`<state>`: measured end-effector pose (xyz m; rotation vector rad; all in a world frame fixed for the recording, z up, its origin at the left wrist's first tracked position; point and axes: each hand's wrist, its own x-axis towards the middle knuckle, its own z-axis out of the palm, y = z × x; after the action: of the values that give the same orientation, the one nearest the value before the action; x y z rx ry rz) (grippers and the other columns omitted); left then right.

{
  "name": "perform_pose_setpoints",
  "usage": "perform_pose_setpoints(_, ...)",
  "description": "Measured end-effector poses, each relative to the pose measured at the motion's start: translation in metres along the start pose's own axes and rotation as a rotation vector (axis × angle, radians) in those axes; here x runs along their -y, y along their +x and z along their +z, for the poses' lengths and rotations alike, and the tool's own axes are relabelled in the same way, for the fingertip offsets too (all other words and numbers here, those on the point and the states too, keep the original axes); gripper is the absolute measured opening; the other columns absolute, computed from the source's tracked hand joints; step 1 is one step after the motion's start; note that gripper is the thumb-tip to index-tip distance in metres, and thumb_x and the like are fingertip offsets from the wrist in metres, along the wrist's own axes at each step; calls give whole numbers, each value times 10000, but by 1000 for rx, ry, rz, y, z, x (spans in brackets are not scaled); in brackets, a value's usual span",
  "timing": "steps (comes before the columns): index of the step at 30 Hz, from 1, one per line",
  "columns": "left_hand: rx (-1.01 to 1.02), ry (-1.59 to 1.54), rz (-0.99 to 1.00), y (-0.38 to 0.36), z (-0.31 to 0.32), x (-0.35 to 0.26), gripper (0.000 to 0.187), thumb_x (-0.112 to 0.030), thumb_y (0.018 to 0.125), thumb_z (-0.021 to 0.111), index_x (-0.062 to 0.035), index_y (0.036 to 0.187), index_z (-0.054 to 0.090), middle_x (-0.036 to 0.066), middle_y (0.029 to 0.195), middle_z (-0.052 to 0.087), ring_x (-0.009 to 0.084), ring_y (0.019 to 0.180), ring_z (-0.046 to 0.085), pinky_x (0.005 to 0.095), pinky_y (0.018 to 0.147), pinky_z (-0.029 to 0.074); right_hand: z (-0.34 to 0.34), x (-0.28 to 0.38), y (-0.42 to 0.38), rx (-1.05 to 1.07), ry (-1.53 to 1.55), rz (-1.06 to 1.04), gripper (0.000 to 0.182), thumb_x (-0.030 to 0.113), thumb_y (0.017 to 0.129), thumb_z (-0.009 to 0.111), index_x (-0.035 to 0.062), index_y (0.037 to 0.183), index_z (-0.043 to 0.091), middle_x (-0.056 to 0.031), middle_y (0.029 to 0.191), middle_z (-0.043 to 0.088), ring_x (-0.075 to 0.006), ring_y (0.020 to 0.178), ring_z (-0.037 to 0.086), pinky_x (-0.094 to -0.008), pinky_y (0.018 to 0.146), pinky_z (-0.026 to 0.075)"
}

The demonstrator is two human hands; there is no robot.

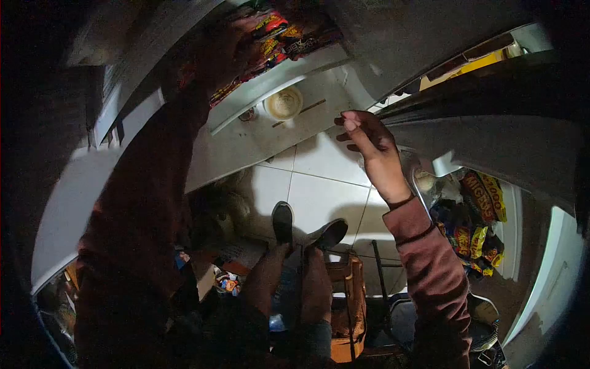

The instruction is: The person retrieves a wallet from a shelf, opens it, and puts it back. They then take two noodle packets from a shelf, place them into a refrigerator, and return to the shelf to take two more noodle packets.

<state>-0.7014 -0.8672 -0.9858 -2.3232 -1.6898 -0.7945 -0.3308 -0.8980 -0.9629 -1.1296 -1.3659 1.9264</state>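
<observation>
Bare floor tiles (pixel 329 200) look passable; the shelf (pixel 270 138) seemingly blocks above.

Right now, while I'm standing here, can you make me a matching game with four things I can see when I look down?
Things
1. Right hand
2. Round bowl
3. Shoes
4. Bag

Clues
A. Dark, on pale floor tiles
B. Orange-brown, near the legs
C. Coming out of a reddish sleeve
D. Beside a thin stick

Pairs: 1-C, 2-D, 3-A, 4-B
</observation>
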Motion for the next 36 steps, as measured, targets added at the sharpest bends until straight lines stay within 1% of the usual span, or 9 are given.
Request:
perform_pose_setpoints(2,-41,-63,34,20,2,-12,399,-197,947,625,-76,1316,532,168,1263,601,310,1164,594,409,1006,460,0,-1,0,-1,-14,-11,332,248,957,628,17,1189,578,-77,1091,636,-146,967,599,-284,865,476)
perform_pose_setpoints(5,92,-289,-294,46,28,2,441,-286,965,581,-64,1338,506,224,1285,576,344,1184,578,429,1019,450,-1,-1,0,6,-19,-7,324,242,953,633,22,1184,582,-60,1082,636,-134,964,590,-280,860,475)
perform_pose_setpoints(7,-96,-180,-283,70,60,26,425,-258,912,577,-33,1272,553,190,1358,509,367,1315,429,505,1064,366,-5,-5,-1,-7,-17,6,315,235,949,637,26,1179,586,-47,1071,635,-127,964,584,-278,855,474)
perform_pose_setpoints(8,-61,-924,-840,85,60,11,488,-251,938,565,-29,1361,465,164,1380,487,362,1231,498,450,1016,420,-6,-14,-1,-1,1,-30,301,223,946,641,32,1173,590,-35,1053,630,-120,950,579,-276,846,474)
perform_pose_setpoints(14,402,252,-511,81,86,48,502,-366,967,537,-53,1355,482,247,1288,567,372,1191,565,457,1018,444,-11,-21,-9,102,15,-31,269,185,938,647,48,1164,600,-14,1009,619,-100,896,569,-258,841,461)
perform_pose_setpoints(21,150,258,-370,53,45,-35,510,-254,901,647,-113,1369,501,144,1330,551,338,1209,550,433,996,454,-6,-4,-19,66,91,-15,258,161,948,629,20,1161,590,-26,995,621,-103,896,580,-247,834,463)
perform_pose_setpoints(23,-4,359,-21,43,38,-64,509,-237,885,660,-92,1348,510,154,1407,476,365,1264,494,460,1034,414,-1,9,-24,21,161,-29,262,157,945,631,13,1160,588,-29,994,624,-106,893,585,-246,831,466)
perform_pose_setpoints(27,-15,-180,-219,22,8,-150,469,-157,859,676,-70,1296,530,174,1437,432,386,1300,446,462,1075,365,24,32,-39,70,207,-171,264,145,940,630,13,1165,582,-36,981,640,-109,886,596,-244,831,468)
perform_pose_setpoints(36,56,-644,-436,41,-90,-288,367,-167,895,642,-72,1241,564,179,1350,526,356,1275,481,409,1053,386,32,112,-166,-55,237,-196,231,102,974,579,-4,1179,561,-71,1108,632,-141,1022,586,-308,917,487)
